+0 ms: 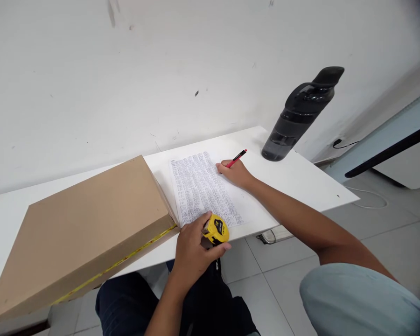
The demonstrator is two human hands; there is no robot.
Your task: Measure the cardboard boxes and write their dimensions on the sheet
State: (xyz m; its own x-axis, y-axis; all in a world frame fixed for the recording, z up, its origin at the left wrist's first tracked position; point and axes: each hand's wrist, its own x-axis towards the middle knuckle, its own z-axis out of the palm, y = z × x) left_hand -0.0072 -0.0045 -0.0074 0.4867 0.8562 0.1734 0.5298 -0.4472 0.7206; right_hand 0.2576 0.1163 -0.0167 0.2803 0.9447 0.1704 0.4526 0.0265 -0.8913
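Note:
My left hand (195, 254) is closed around a yellow and black tape measure (217, 228) at the front edge of the table. A yellow strip, apparently the tape's blade (115, 265), runs along the near side of a brown cardboard box (91, 224). My right hand (237, 173) grips a red and black pen (236, 159), resting on the right side of a sheet of paper (205, 189) covered in dense handwriting. The pen's writing tip is hidden by my fingers. The box lies flat just left of the paper.
A dark, see-through water bottle (294, 121) stands on the white table (301, 182) at the back right. Behind the table rises a marked white wall (196, 70). Cables (371, 193) lie on the tiled floor (276, 289) to the right. My legs are below the front edge.

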